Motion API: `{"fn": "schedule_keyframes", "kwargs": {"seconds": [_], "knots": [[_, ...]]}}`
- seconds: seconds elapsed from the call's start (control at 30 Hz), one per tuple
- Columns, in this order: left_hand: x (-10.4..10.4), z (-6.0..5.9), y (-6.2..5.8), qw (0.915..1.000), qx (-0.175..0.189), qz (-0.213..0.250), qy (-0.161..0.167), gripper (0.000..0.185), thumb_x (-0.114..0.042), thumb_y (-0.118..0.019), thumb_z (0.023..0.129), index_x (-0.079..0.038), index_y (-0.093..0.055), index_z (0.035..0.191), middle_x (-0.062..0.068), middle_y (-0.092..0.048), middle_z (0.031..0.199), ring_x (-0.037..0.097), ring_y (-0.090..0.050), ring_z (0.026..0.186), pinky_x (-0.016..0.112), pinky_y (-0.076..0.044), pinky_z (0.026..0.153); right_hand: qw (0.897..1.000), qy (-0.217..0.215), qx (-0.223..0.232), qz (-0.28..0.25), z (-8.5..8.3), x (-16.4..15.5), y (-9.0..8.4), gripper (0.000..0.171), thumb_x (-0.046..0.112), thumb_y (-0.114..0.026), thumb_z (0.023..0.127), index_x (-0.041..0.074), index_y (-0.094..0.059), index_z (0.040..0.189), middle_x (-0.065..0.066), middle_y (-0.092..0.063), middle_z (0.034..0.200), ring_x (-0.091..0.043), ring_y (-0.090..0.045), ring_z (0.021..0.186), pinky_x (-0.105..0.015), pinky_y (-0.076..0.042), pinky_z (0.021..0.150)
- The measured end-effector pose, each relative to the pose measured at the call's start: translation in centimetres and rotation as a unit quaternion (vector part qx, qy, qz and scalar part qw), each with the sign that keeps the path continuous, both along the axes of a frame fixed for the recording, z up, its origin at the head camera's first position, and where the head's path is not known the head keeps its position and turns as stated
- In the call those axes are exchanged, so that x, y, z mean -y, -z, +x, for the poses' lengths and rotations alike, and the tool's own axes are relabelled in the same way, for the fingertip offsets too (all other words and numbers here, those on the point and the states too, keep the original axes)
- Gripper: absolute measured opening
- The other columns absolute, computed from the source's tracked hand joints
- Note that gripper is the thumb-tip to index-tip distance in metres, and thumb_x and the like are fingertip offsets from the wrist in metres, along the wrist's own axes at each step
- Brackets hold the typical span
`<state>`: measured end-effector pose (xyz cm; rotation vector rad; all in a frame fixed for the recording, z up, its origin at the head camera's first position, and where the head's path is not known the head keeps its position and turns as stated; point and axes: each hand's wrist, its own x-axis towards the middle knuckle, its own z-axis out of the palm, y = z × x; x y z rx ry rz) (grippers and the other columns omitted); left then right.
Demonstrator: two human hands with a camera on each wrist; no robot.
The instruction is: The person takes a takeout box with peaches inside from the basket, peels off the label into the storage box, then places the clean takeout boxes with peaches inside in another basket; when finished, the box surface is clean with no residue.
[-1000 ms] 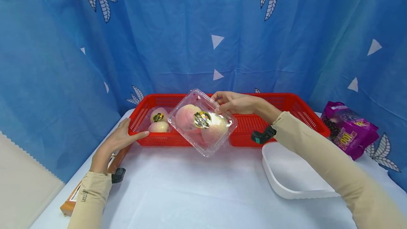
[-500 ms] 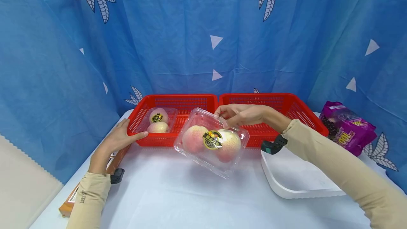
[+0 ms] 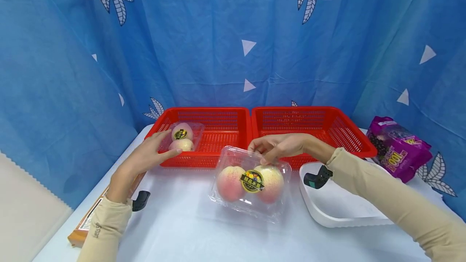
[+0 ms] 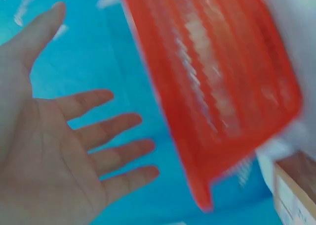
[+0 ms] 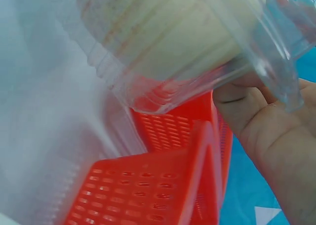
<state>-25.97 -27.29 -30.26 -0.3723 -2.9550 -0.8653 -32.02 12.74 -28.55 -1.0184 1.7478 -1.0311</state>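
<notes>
In the head view my right hand pinches the back edge of a clear plastic fruit box in front of the baskets. Two pink-and-cream peaches sit inside it under a black and gold label. The right wrist view shows the thumb at the rim of the box close up. My left hand hovers over the near left corner of the left red basket, fingers spread and holding nothing. In that basket lies a second fruit box with two peaches. The left wrist view shows the palm beside the basket.
A second red basket adjoins the first on the right. The white tray stands below the right forearm, with a purple bag behind it. An orange-brown box lies under the left forearm. A blue curtain hangs behind.
My right hand has brought the fruit box from over the left basket toward me and to the right, levelling it. My left hand has come off the basket's rim and moved slightly right.
</notes>
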Motion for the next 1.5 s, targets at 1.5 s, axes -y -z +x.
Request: {"fn": "schedule_keyframes", "kwargs": {"seconds": [1.5], "knots": [[-11.2,1.3,5.5,0.9742,0.066,0.018,0.215,0.067,-0.051,-0.071,0.080,-0.024,-0.051,0.138,-0.006,-0.054,0.130,0.017,-0.051,0.114,0.046,-0.048,0.090,0.964,0.070,-0.241,0.084,2.9,0.3,3.2,0.036,0.005,-0.059,0.091,0.003,-0.060,0.127,-0.006,-0.064,0.121,-0.022,-0.060,0.110,-0.038,-0.049,0.097]]}}
